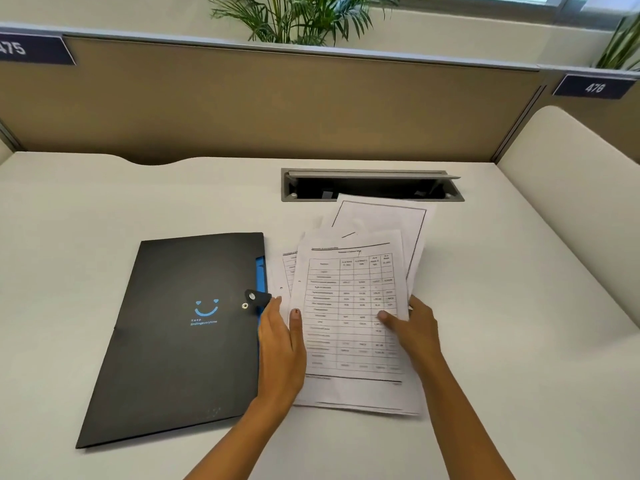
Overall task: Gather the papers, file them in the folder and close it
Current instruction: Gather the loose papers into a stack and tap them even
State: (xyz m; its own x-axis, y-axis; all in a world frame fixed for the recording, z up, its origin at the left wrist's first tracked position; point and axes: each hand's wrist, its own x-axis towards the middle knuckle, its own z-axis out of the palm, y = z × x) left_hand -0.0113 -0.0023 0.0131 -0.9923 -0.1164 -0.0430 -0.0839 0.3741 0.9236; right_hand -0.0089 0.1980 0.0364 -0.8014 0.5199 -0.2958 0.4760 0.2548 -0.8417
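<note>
A loose, fanned stack of papers point(349, 306) is laid near the middle of the counter point(104, 202), toward its far edge. The black folder point(180, 334) is positioned flat and closed just beside the stack, on its left. The left hand point(282, 344) is pressed flat, fingers extended, against the stack's left edge. The right hand point(412, 327) is closed on the stack's right edge, thumb on top.
</note>
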